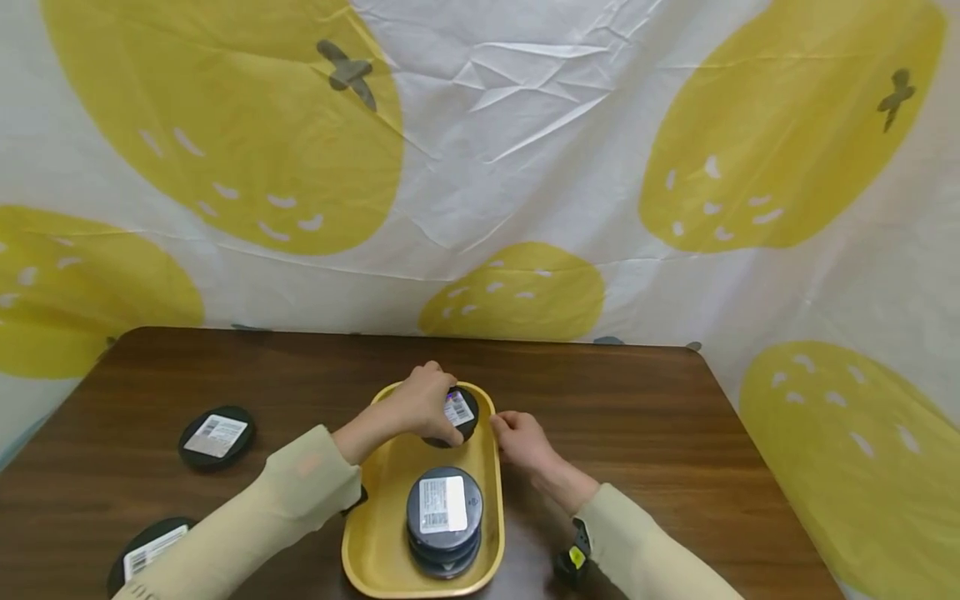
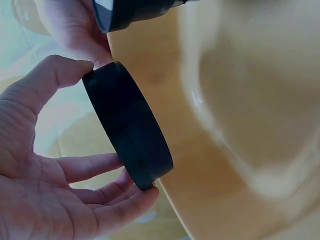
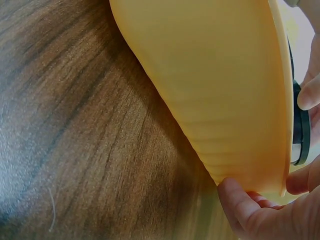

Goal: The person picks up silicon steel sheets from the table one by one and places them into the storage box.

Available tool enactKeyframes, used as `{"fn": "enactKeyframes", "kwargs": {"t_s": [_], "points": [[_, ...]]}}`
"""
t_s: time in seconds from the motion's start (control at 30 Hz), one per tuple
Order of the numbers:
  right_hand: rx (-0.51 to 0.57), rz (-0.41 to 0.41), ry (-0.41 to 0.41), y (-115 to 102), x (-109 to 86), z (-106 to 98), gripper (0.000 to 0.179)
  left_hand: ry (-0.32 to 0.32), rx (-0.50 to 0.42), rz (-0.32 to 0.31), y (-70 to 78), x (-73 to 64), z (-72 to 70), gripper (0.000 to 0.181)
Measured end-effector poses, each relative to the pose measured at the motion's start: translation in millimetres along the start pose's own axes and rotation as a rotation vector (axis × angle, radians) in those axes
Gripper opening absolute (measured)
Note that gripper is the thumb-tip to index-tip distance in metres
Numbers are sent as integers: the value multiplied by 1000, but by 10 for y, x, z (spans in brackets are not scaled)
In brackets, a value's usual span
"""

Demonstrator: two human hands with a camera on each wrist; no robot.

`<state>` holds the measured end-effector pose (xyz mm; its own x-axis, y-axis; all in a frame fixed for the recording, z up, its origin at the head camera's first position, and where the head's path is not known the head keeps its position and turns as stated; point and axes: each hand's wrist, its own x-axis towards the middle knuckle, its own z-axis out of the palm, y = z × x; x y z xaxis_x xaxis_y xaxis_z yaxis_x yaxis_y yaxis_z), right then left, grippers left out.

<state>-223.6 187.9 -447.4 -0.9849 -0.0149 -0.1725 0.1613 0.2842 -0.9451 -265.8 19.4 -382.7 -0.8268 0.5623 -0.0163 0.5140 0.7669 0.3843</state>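
Note:
My left hand (image 1: 422,407) holds a round black disc-shaped container (image 1: 467,412) with a white label over the far end of a yellow oval tray (image 1: 381,500). In the left wrist view, thumb and fingers span the container (image 2: 127,125) edge to edge. My right hand (image 1: 527,443) pinches the tray's right rim near that end. The right wrist view has its thumb and fingers on the tray wall (image 3: 220,95). Inside the tray's near half stands a stack of similar black containers (image 1: 444,512), the top one labelled.
Two more labelled black containers lie on the brown wooden table (image 1: 637,417) to the left: one farther back (image 1: 217,437), one nearer (image 1: 150,550) and partly behind my left sleeve. A white cloth with yellow fruit prints (image 1: 510,167) hangs behind the table.

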Motion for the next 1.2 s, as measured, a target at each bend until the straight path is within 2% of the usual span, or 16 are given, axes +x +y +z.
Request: {"fn": "enactKeyframes", "kwargs": {"t_s": [0.17,0.2,0.33,0.4,0.47,0.6,0.87,1.2], "points": [[4,-4,-10,23,20,0,32,-9,-13,-16,-33,29,56,60],[6,-2,-9,22,21,-3,32,12,-3,2,-88,60,114,59],[10,2,-6,24,25,6,31,-4,-5,-31,-111,79,155,53],[10,1,-2,19,20,7,31,-14,-8,-40,-101,82,160,51],[6,1,0,16,15,5,31,-51,-14,-73,-34,62,116,46],[-4,5,4,15,11,0,31,-66,14,-92,-5,75,133,43],[-16,-6,19,12,7,-4,30,-58,22,-128,-4,151,191,45],[-6,-5,6,12,3,1,31,-66,19,-144,11,107,251,40]]}}
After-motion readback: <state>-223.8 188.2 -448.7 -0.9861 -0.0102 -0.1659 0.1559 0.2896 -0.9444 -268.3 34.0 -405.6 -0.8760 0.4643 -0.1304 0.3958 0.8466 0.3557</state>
